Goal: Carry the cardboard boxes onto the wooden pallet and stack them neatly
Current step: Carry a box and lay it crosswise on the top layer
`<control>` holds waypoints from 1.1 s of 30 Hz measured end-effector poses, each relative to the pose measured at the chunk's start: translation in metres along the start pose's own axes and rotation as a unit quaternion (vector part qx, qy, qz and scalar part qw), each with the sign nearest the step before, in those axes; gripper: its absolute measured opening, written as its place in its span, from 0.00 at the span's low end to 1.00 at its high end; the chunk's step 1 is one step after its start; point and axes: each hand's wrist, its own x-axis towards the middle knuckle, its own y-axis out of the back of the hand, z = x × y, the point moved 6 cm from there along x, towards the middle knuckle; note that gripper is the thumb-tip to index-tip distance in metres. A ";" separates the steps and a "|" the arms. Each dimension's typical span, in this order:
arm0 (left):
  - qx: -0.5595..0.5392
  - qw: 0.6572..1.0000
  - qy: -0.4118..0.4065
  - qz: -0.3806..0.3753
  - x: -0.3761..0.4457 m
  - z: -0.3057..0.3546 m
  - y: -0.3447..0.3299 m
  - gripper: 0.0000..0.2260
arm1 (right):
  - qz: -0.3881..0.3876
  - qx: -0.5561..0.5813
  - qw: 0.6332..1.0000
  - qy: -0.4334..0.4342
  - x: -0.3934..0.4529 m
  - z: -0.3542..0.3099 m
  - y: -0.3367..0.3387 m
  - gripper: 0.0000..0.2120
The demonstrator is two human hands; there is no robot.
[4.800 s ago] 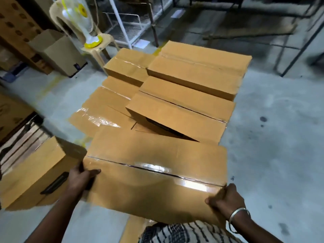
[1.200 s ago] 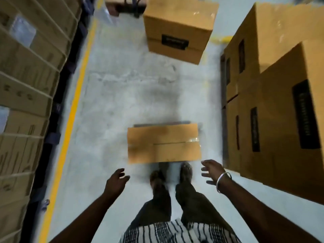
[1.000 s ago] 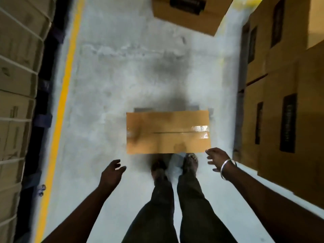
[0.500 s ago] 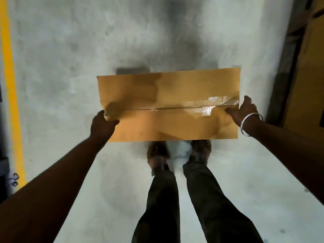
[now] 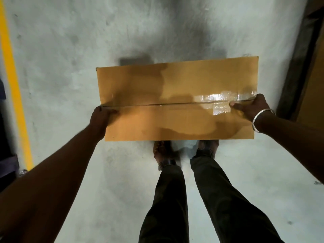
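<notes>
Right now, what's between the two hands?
In the head view, the taped cardboard box spans the whole stretch from the left hand to the right hand; each holds one end.

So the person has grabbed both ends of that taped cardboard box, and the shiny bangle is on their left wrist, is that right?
Not quite. The bangle is on the right wrist, not the left, as the head view shows. The rest holds: the left hand and the right hand grip opposite ends of the taped cardboard box.
</notes>
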 end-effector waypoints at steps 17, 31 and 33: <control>-0.160 0.975 -0.151 0.019 -0.380 0.135 0.189 0.07 | 0.168 0.009 0.981 0.100 -0.425 -0.154 0.269 0.36; -0.193 0.943 -0.269 0.047 -0.451 0.268 0.229 0.21 | 0.244 0.096 0.948 0.180 -0.486 -0.212 0.356 0.40; -0.203 0.939 -0.274 0.052 -0.458 0.294 0.218 0.21 | 0.240 0.097 0.950 0.176 -0.468 -0.223 0.371 0.38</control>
